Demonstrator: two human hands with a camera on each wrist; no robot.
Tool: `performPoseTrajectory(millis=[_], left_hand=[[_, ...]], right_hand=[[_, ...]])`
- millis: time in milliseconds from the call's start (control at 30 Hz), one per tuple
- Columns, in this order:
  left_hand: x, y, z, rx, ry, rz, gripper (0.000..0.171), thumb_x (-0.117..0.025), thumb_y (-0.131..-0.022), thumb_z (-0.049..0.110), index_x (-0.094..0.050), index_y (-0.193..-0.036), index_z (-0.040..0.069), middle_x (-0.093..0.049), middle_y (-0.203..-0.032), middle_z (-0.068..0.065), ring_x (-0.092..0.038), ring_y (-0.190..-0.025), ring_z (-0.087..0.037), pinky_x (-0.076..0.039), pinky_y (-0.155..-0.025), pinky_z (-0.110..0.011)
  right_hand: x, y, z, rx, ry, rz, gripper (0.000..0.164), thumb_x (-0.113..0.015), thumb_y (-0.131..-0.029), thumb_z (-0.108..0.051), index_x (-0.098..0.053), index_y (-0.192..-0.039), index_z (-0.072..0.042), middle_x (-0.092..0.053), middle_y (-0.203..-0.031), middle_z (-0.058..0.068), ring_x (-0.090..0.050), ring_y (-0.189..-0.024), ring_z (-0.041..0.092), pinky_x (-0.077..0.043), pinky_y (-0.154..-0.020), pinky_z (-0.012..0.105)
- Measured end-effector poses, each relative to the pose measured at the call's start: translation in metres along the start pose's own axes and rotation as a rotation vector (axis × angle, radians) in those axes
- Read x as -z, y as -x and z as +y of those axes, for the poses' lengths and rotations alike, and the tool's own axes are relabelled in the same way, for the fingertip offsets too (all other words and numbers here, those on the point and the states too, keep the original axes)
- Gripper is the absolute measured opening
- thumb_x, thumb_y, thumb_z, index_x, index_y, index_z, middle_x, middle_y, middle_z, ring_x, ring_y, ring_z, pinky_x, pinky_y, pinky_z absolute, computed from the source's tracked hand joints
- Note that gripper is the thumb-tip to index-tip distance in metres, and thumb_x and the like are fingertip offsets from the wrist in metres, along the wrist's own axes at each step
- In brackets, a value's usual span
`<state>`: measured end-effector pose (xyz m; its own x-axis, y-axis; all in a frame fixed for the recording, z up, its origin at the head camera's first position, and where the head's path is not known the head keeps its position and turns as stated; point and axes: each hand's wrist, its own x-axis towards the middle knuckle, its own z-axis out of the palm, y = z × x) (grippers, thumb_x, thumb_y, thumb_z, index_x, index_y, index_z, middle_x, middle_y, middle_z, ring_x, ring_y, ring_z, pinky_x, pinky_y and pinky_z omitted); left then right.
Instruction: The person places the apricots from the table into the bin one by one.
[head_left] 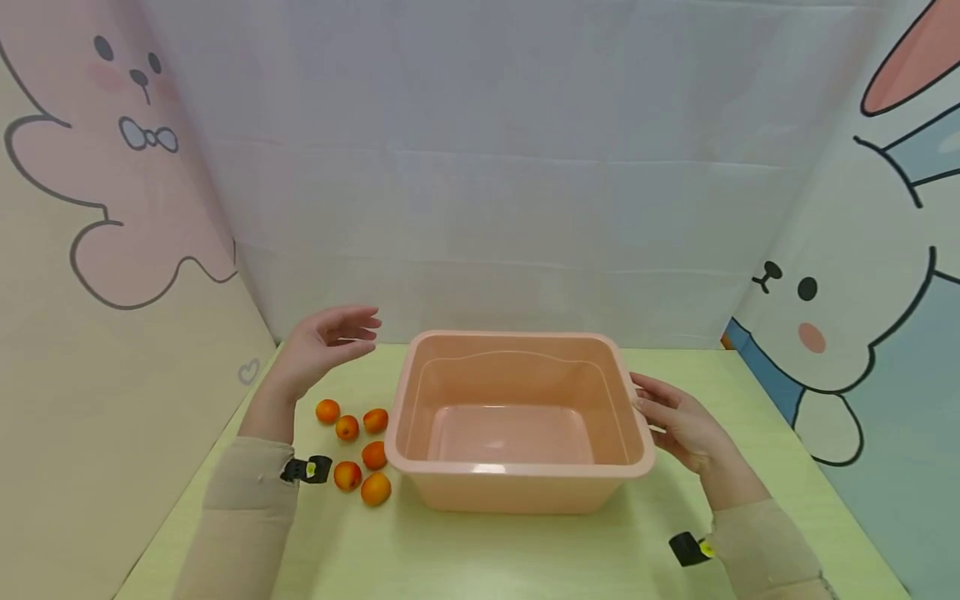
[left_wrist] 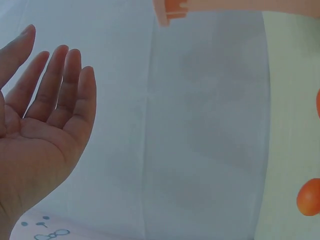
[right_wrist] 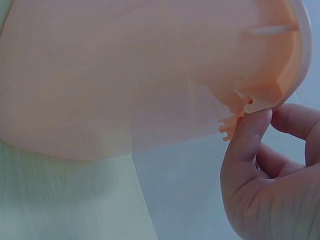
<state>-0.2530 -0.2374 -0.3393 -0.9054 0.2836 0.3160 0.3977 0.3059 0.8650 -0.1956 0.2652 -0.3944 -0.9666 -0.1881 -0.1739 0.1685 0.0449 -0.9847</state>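
Observation:
A pink plastic basin (head_left: 517, 492) is in the middle of the head view, its inside bare. My right hand (head_left: 686, 425) is at the basin's right side. The right wrist view shows that hand (right_wrist: 265, 165) pinching the basin's rim (right_wrist: 303, 50) between thumb and fingers, beside a small moulded notch. My left hand (head_left: 318, 346) is in the air left of the basin, apart from it. Its fingers are slightly bent and the palm (left_wrist: 45, 145) holds nothing. Several small orange fruits (head_left: 347, 476) lie on the table between my left forearm and the basin.
The pale yellow-green table (head_left: 480, 558) runs back to a white cloth wall (head_left: 495, 208). Side panels with a cartoon bear (head_left: 135, 83) on the left and a rabbit (head_left: 847, 333) on the right flank it. Some fruits sit close to the basin's left wall.

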Motion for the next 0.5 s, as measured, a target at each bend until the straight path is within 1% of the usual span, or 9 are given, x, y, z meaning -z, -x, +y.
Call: performPoseTrajectory(millis=[100,133,233,333,367,400,500], left_hand=[[0.004,0.004,-0.011,0.005,0.009,0.01,0.047,-0.072,-0.092,0.008,-0.057,-0.136,0.001,-0.068,-0.116,-0.001,-0.066,-0.101,-0.011,-0.054,-0.086,-0.022],[0.005,0.005,-0.014,0.009,0.012,0.014,0.047,-0.071,-0.092,0.008,-0.057,-0.136,0.0,-0.068,-0.116,-0.003,-0.066,-0.1,-0.011,-0.054,-0.086,-0.022],[0.008,0.009,-0.026,0.016,0.015,0.025,0.047,-0.071,-0.092,0.008,-0.056,-0.137,0.001,-0.068,-0.115,0.001,-0.066,-0.1,-0.01,-0.054,-0.086,-0.021],[0.012,0.011,-0.039,0.025,0.024,0.037,0.047,-0.07,-0.093,0.009,-0.056,-0.137,0.002,-0.068,-0.116,0.0,-0.065,-0.101,-0.012,-0.053,-0.086,-0.021],[0.013,0.012,-0.044,0.025,0.03,0.042,0.047,-0.07,-0.093,0.008,-0.056,-0.137,0.002,-0.068,-0.115,0.003,-0.065,-0.101,-0.012,-0.053,-0.086,-0.021],[0.014,0.013,-0.048,0.028,0.033,0.048,0.047,-0.07,-0.093,0.008,-0.056,-0.137,0.002,-0.068,-0.115,0.003,-0.066,-0.101,-0.012,-0.053,-0.086,-0.02],[0.018,0.015,-0.06,0.046,0.038,0.061,0.048,-0.07,-0.092,0.007,-0.055,-0.137,0.0,-0.068,-0.114,0.004,-0.066,-0.1,-0.011,-0.054,-0.085,-0.02]], right_hand=[[0.0,0.001,0.0,0.004,-0.004,0.002,0.068,-0.057,-0.102,-0.019,-0.021,-0.156,0.0,-0.06,-0.116,-0.007,-0.063,-0.099,0.009,-0.056,-0.083,0.028],[0.001,0.001,0.0,0.005,-0.007,0.001,0.068,-0.057,-0.102,-0.019,-0.021,-0.156,0.0,-0.06,-0.116,-0.007,-0.063,-0.099,0.01,-0.056,-0.083,0.028],[0.001,0.001,0.0,0.008,-0.012,-0.004,0.067,-0.057,-0.102,-0.019,-0.021,-0.156,0.001,-0.061,-0.115,-0.007,-0.063,-0.099,0.011,-0.056,-0.082,0.028],[0.001,0.0,0.0,0.004,-0.012,0.0,0.067,-0.057,-0.102,-0.019,-0.022,-0.156,0.0,-0.061,-0.115,-0.007,-0.063,-0.098,0.011,-0.056,-0.082,0.028],[0.001,0.0,0.0,0.0,-0.012,0.002,0.068,-0.057,-0.102,-0.019,-0.022,-0.156,0.0,-0.061,-0.115,-0.007,-0.063,-0.098,0.011,-0.056,-0.082,0.028],[0.001,0.0,0.0,-0.001,-0.01,0.006,0.068,-0.058,-0.102,-0.02,-0.022,-0.156,0.0,-0.061,-0.114,-0.007,-0.063,-0.098,0.01,-0.056,-0.082,0.028],[0.001,0.0,0.0,-0.001,-0.006,0.012,0.068,-0.058,-0.102,-0.019,-0.022,-0.156,0.0,-0.06,-0.115,-0.006,-0.063,-0.098,0.01,-0.056,-0.083,0.028]])
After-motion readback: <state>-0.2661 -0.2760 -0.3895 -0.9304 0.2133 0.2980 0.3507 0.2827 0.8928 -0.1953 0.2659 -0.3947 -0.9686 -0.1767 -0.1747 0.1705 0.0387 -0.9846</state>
